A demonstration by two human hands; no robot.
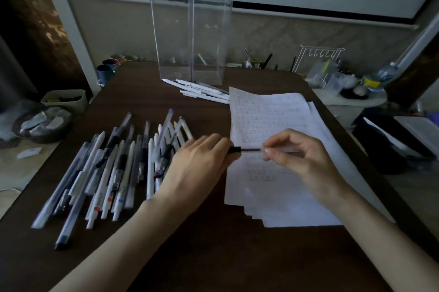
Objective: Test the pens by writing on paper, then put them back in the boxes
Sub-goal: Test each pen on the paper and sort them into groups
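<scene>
Black-capped pen (249, 149) horizontal, cap in left hand (202, 161), barrel in right hand (299, 156)

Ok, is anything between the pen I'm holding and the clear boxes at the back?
Nothing upright does. The pen, gripped by left hand and right hand above the paper, has open air to the clear boxes; only a heap of white pens lies at their foot.
</scene>
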